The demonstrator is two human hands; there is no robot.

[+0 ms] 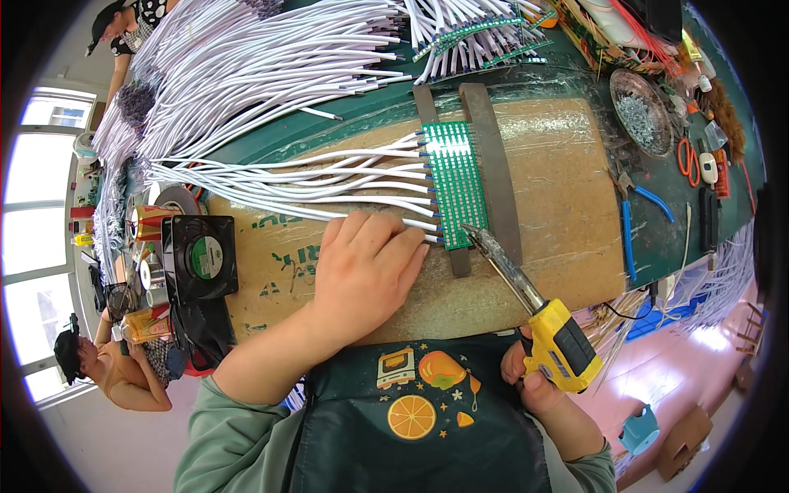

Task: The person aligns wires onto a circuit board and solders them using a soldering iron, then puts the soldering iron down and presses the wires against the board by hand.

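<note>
A green circuit board [454, 177] lies on the brown cardboard sheet [551, 164], with a row of white cables [329, 178] running from its left edge. My left hand [366, 267] is closed on the nearest white cable, close to the board's near left corner; the fingertips are partly hidden. In my right hand [538, 382] is a yellow soldering gun [563, 345], held by its body below the board. Its metal tip reaches the near part of the board and seems to touch it. Two dark flat bars [493, 172] lie on the cardboard, one along the board's right side.
Large bundles of white cables [271, 66] fill the back left, beside stacked boards [485, 41]. A black fan [200, 257] stands left. To the right are blue-handled pliers [649, 203], a metal dish of clippings [641, 112] and orange scissors [688, 162]. Two other people sit at left.
</note>
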